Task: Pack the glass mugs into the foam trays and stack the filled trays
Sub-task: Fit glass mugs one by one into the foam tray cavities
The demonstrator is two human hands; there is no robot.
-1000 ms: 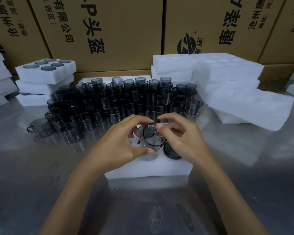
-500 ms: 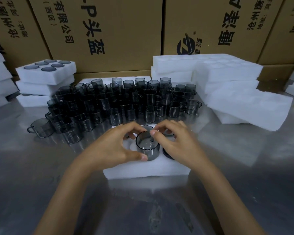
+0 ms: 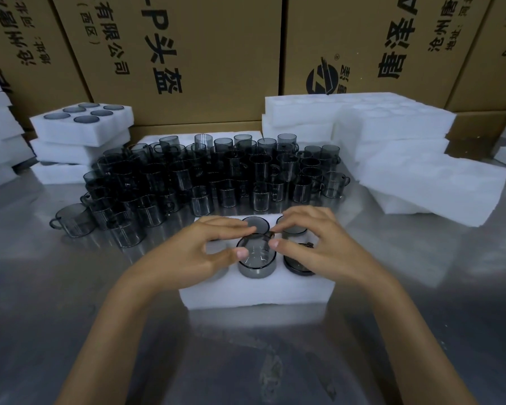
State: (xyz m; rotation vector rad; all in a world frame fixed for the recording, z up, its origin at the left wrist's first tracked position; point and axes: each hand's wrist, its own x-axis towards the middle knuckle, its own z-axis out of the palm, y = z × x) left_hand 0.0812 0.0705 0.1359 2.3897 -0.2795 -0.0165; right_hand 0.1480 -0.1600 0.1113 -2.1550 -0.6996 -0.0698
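Note:
A white foam tray (image 3: pixel 257 293) lies on the steel table in front of me. A smoky glass mug (image 3: pixel 256 257) stands partly sunk in its front middle hole, its rim above the foam. My left hand (image 3: pixel 199 252) and my right hand (image 3: pixel 319 244) pinch that mug's rim from either side with thumb and fingers. Other mugs sit in the tray's back middle hole (image 3: pixel 256 225) and under my right hand (image 3: pixel 297 263). Several loose mugs (image 3: pixel 216 173) crowd the table behind the tray.
Filled foam trays (image 3: pixel 82 124) are stacked at back left. Empty foam trays (image 3: pixel 392 147) are piled at back right. More foam lies at both edges. Cardboard boxes (image 3: pixel 187 54) wall off the back. Bare steel table (image 3: pixel 246 361) lies near me.
The mug was held tilted above the tray; both hands turned it upright and lowered it into the front middle hole, still pinching its rim.

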